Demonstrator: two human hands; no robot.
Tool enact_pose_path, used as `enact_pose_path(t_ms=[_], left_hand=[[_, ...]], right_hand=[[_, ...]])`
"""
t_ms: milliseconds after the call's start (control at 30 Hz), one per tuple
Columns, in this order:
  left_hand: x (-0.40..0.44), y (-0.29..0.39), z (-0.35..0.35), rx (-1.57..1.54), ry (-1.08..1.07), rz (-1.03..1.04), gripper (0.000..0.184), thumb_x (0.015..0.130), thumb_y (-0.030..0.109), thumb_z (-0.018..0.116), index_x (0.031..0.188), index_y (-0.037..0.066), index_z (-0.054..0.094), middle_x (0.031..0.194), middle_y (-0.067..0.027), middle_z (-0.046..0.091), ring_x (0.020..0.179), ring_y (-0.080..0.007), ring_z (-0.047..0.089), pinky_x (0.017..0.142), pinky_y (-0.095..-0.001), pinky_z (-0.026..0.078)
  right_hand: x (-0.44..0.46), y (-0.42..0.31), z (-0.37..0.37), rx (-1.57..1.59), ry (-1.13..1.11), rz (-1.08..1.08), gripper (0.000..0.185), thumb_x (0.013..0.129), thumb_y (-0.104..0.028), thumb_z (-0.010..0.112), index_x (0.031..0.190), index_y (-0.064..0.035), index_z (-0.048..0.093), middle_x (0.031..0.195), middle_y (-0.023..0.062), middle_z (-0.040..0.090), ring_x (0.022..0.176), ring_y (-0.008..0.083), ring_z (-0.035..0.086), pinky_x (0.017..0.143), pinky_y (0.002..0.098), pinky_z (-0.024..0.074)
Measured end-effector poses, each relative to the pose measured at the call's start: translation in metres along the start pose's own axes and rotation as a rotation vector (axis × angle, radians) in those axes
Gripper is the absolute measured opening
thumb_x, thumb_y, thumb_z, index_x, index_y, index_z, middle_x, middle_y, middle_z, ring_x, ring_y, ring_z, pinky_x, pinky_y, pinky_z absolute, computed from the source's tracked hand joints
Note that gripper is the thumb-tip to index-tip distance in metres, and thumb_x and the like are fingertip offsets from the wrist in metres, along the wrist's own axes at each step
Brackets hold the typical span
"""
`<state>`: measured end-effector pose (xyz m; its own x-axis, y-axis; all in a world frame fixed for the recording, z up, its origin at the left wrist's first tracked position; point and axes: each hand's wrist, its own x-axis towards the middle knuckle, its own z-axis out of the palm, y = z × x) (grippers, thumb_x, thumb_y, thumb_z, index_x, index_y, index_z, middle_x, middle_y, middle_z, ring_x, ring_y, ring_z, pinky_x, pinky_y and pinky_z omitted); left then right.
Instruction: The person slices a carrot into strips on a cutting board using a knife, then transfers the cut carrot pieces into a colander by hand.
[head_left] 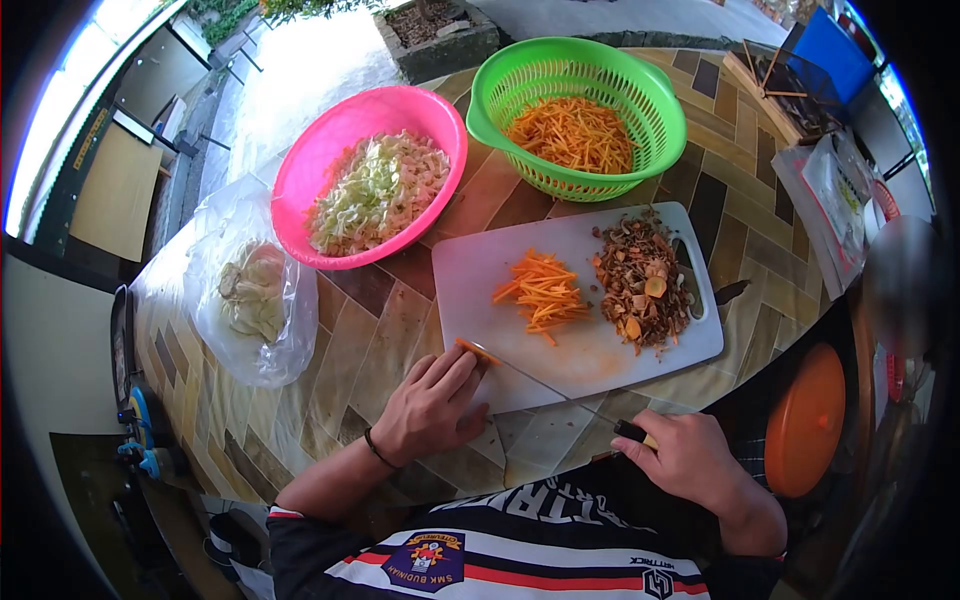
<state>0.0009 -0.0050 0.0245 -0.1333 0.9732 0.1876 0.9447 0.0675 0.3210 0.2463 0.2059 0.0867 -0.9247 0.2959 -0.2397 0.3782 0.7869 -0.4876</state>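
Note:
On the white cutting board (470,270), near its lower left edge, my left hand (425,410) presses a piece of carrot (478,351) under bent fingertips. My right hand (685,455) grips the dark handle of a knife (560,393). The thin blade reaches left across the board, its tip end beside the carrot piece. A small pile of carrot sticks (543,292) lies on the board just beyond the blade. To its right sits a heap of brown peelings and trimmings (645,283) with a few orange carrot bits.
A pink basin (290,190) with shredded cabbage and a green colander (660,110) of carrot shreds stand behind the board. At the left lies a clear plastic bag (215,335) with cabbage inside. An orange round seat (805,420) is at the lower right, beyond the table edge.

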Motion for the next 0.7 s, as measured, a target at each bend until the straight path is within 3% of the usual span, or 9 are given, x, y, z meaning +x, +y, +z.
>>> enact_pose_path(t_ms=[700], left_hand=[[0.0024, -0.0012, -0.0053, -0.003, -0.051, -0.015, 0.056, 0.073, 0.018, 0.071, 0.124, -0.003, 0.061, 0.126, -0.0138, 0.053, 0.127, -0.0279, 0.051, 0.097, -0.0390, 0.046]], right_hand=[[0.0106, -0.0097, -0.0044, -0.112, -0.111, -0.041, 0.039, 0.094, -0.042, 0.061, 0.076, -0.0085, 0.052, 0.049, 0.0085, 0.056, 0.045, 0.0298, 0.060, 0.042, 0.0406, 0.0474]])
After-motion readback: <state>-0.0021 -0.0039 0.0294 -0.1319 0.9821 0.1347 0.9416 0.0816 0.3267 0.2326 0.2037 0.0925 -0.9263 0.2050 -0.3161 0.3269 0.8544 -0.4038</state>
